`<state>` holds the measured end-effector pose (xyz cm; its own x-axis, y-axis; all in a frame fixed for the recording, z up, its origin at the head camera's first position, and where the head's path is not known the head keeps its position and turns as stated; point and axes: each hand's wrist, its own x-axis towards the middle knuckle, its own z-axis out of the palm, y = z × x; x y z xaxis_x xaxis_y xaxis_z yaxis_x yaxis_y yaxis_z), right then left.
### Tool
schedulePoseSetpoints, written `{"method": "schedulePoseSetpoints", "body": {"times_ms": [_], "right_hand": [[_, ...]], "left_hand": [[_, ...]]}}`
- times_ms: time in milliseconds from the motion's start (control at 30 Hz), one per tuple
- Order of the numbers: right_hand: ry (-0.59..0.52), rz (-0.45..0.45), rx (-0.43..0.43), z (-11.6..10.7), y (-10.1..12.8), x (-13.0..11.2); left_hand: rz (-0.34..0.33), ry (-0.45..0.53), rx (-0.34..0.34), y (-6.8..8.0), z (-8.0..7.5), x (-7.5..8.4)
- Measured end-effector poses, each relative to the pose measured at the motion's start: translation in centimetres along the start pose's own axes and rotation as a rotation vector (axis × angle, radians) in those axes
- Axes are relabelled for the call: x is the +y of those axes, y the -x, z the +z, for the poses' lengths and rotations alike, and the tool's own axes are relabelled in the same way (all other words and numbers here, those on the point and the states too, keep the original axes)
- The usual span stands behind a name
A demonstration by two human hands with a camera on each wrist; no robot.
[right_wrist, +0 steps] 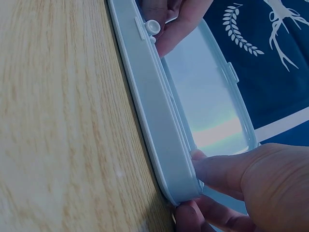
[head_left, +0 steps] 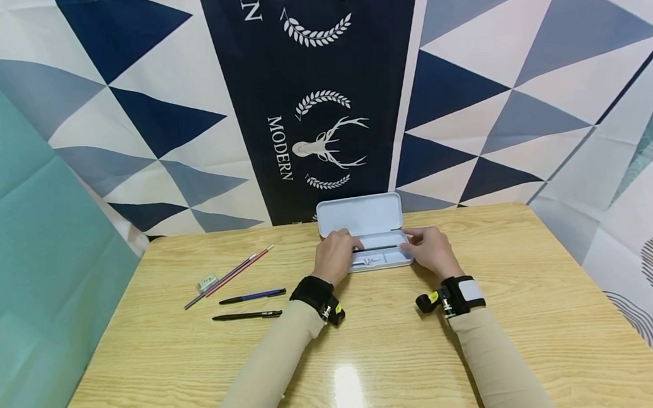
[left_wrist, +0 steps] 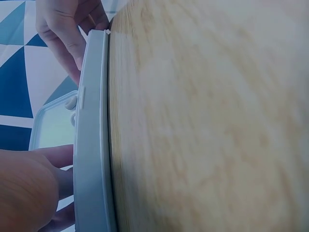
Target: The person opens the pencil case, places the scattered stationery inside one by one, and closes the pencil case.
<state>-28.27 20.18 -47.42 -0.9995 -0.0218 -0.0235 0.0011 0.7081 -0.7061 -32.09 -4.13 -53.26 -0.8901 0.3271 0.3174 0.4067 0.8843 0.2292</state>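
Cannot make out the fingertips of the left grip [head_left: 334, 254], lowered over the left end of the pale pencil case [head_left: 387, 265] and hidden behind its near wall in the left wrist view. Cannot tell, therefore, whether pinching the thin dark stick [head_left: 379, 247] inside the case or only resting there. Hard to identify, too, a small whitish item [head_left: 368, 262] in the case's near left part, and a rounded pale piece [right_wrist: 152, 27] just above its near wall in the right wrist view. Cut off by the bottom edge, nearer than the case, both sleeves [head_left: 270, 369]. Find the case on the tabletop [head_left: 380, 326], between both grips, lid [head_left: 359, 215] standing open along its far side. See the right grip [head_left: 433, 250] holding the right end of the case, thumb on the rim and fingers at the outer lower corner. Left of the case, note a purplish pencil [head_left: 220, 282] and a red pencil [head_left: 240, 271] slanted side by side, with a small block [head_left: 207, 282] beside them, its label too small to read. Left of the case and nearer, see a blue pen [head_left: 252, 296] and a black pen [head_left: 246, 316], lying roughly parallel.
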Motion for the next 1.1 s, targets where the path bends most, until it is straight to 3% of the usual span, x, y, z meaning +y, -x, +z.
{"method": "schedulePoseSetpoints", "body": {"times_ms": [233,400,633,733,1100], "right_hand": [[0.002,-0.004,0.005,0.1,-0.1,0.1],[0.002,0.002,0.004,0.0,0.0,0.0],[0.003,0.017,-0.002,-0.1,0.0,-0.2],[0.001,0.015,-0.001,0.0,0.0,-0.2],[-0.001,0.006,0.007,0.0,0.0,-0.1]], "left_hand": [[0.014,-0.019,-0.002,-0.2,0.7,-0.7],[-0.001,-0.018,0.013,-0.2,0.2,-0.5],[-0.02,0.007,0.018,1.4,-5.2,2.0],[-0.047,0.022,0.006,1.9,-6.4,2.4],[-0.058,0.009,0.013,2.3,-7.6,0.9]]}}
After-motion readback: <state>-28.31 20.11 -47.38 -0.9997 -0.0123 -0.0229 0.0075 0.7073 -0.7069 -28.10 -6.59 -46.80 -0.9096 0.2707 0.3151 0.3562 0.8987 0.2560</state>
